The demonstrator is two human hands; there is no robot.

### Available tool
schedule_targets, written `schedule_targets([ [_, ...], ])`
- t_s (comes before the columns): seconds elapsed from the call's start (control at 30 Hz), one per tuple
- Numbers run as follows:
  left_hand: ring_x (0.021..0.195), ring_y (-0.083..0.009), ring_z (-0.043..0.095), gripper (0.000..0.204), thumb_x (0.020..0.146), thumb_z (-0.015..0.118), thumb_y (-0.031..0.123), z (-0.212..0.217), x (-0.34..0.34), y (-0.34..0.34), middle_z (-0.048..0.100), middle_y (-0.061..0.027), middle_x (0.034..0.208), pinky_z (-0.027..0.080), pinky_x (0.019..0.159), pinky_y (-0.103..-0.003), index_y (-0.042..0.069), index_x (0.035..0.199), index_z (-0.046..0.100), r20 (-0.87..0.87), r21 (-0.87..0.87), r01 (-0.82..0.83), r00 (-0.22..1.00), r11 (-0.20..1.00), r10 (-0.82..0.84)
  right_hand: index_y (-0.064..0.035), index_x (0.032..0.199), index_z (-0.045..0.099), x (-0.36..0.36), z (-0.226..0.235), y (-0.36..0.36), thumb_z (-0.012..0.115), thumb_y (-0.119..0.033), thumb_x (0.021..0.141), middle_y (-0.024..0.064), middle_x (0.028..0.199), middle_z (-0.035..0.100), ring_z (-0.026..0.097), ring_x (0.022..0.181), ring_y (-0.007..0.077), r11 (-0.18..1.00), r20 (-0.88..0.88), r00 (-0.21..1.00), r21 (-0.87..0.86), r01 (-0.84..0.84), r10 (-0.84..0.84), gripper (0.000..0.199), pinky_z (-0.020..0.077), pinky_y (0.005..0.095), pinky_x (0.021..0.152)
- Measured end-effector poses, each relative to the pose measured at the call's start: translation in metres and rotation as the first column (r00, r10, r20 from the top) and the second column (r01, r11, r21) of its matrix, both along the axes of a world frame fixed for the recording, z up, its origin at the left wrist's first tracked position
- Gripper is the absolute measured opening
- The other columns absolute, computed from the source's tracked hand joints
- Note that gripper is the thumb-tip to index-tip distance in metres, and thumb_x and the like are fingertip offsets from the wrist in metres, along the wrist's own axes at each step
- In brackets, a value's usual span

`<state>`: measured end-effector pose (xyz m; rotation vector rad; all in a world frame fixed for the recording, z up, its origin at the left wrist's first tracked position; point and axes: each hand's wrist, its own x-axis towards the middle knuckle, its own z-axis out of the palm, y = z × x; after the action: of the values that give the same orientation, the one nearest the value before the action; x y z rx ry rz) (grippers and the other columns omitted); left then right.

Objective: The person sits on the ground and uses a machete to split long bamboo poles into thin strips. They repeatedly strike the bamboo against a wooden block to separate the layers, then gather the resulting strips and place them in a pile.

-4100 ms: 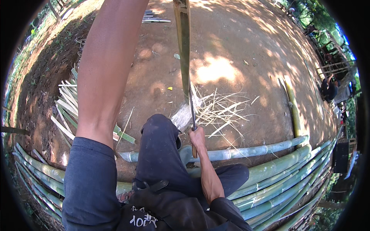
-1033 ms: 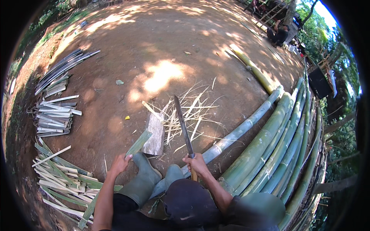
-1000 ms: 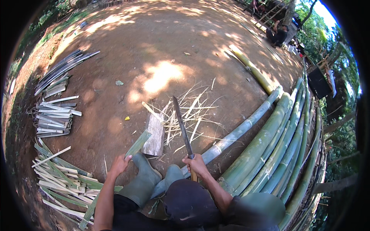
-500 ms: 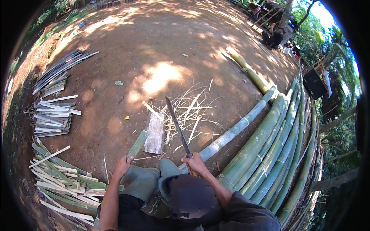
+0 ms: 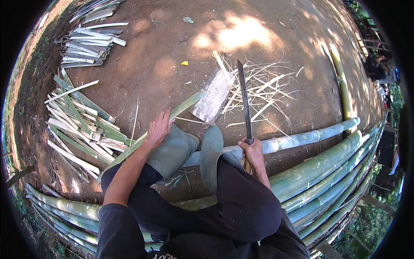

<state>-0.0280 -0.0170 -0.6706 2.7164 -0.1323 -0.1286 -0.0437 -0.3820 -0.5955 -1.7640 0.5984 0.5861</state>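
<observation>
My left hand (image 5: 158,128) grips a long green bamboo strip (image 5: 148,134) that slants from the lower left up toward a pale wooden block (image 5: 212,96) on the dirt. My right hand (image 5: 252,151) is closed around the handle of a long machete (image 5: 244,100), whose blade points away from me beside the block. I sit with both knees up, and my green rubber boots (image 5: 189,149) rest against a thin bamboo pole (image 5: 302,139) lying across in front of me.
Split bamboo strips (image 5: 77,125) lie piled at my left, with a neater stack (image 5: 88,45) farther off. Thin shavings (image 5: 267,86) litter the dirt past the block. Thick green bamboo poles (image 5: 327,172) lie at my right and behind me. People sit at the far right edge.
My view has tilted down and nearer. My left hand has taken hold of the long green strip, and the machete now stands more upright beside the block.
</observation>
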Motion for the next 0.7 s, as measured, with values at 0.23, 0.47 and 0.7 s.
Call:
schedule_targets([
  [0.23, 0.080, -0.0483, 0.061, 0.035, 0.099, 0.047, 0.029, -0.012, 0.026, -0.012, 0.063, -0.0286, 0.090, 0.046, 0.070, -0.054, -0.001, 0.116, 0.052, -0.360, -0.205, 0.100, 0.917, 0.974, -0.170, 0.0051, 0.100, 0.059, 0.012, -0.011, -0.003, 0.069, -0.015, 0.083, 0.0038, 0.059, 0.053, 0.049, 0.045, 0.0109, 0.995, 0.044, 0.997, -0.078, -0.061, 0.065, 0.028, 0.0395, 0.0293, 0.041],
  [0.47, 0.084, -0.0509, 0.058, 0.033, 0.100, 0.046, 0.028, 0.019, 0.061, -0.037, 0.061, -0.0318, 0.086, 0.044, 0.072, -0.055, -0.002, 0.112, 0.054, -0.553, -0.186, 0.077, 0.816, 0.979, -0.169, 0.0041, 0.108, 0.060, 0.022, -0.027, 0.001, 0.070, -0.024, 0.085, 0.0094, 0.067, 0.061, 0.057, 0.058, 0.0180, 0.964, 0.188, 0.963, -0.219, -0.153, 0.195, 0.038, 0.0465, 0.0346, 0.056],
  [0.7, 0.087, -0.0485, 0.060, 0.034, 0.099, 0.046, 0.027, 0.020, 0.056, -0.027, 0.063, -0.0300, 0.088, 0.046, 0.077, -0.056, 0.000, 0.118, 0.052, -0.496, -0.027, 0.187, 0.850, 0.982, -0.176, 0.0023, 0.098, 0.063, 0.036, -0.050, 0.028, 0.067, -0.021, 0.084, 0.0188, 0.070, 0.064, 0.065, 0.063, 0.0284, 0.928, 0.256, 0.925, -0.316, -0.196, 0.282, 0.027, 0.0501, 0.0388, 0.062],
])
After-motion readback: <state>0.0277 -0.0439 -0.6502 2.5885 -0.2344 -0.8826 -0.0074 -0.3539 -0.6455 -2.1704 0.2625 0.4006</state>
